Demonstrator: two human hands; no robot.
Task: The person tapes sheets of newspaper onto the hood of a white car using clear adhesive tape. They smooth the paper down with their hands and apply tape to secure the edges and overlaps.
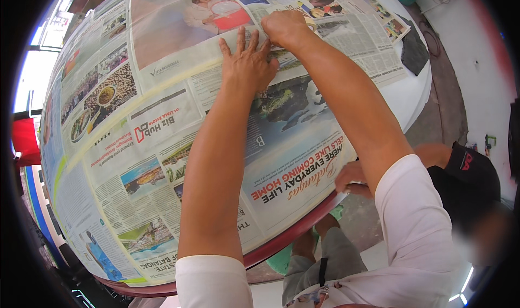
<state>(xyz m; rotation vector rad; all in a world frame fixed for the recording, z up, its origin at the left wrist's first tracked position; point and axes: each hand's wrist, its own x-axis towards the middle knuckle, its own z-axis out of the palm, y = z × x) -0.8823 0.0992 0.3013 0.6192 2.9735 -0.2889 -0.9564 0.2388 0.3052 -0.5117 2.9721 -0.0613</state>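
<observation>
Sheets of newspaper (222, 140) cover a broad curved panel, joined by strips of pale yellow masking tape (162, 88). My left hand (246, 64) lies flat on the newspaper with its fingers spread, beside a seam. Just to its right, my right hand (284, 29) is closed in a fist against the paper. What its fingers hold is hidden. A pale yellow curved edge shows beside that fist, too little of it to name.
A dark red edge (265, 249) of the panel shows at the near side. At right, a person in a black cap (470, 167) leans close, a hand (351, 177) at the newspaper's edge. A dark grey piece (414, 48) lies at the far right edge.
</observation>
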